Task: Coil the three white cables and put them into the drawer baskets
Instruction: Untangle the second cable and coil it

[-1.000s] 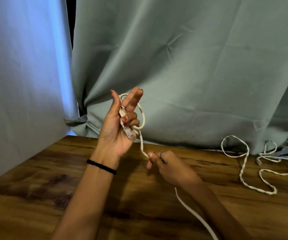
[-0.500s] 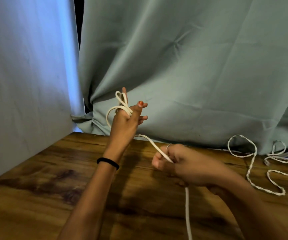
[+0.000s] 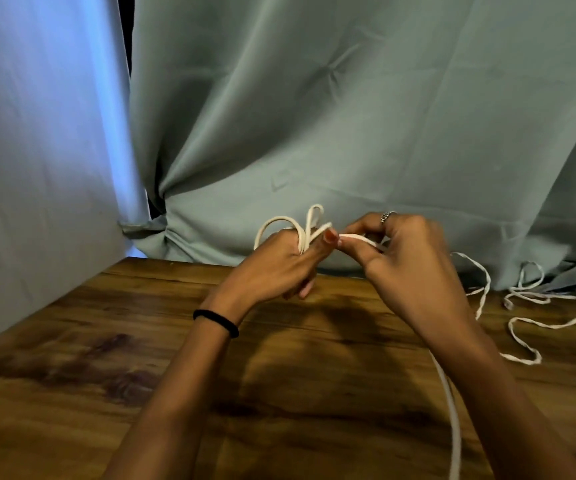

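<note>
Fingers (image 3: 356, 237) of the right hand (image 3: 414, 268) pinch a white cable (image 3: 453, 407); the left hand (image 3: 279, 261) holds a few finished loops (image 3: 297, 230). Coiling looks barely begun: slack trails off the near edge, another cable (image 3: 549, 323) lies loose to the right. No drawer baskets visible. Curtain (image 3: 349, 133) backs the wooden surface (image 3: 106, 375), open in front.

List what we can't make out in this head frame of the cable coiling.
- Drawer baskets: none in the head view.
- Held white cable: its tail leaves the bottom edge, so its length is unknown; the right hand covers the stretch it pinches.
- Loop count at the left hand: blurred, partly behind the fingers.
- Loose cables on the table: the right forearm hides part, and the curtain covers their far ends; count unclear.
</note>
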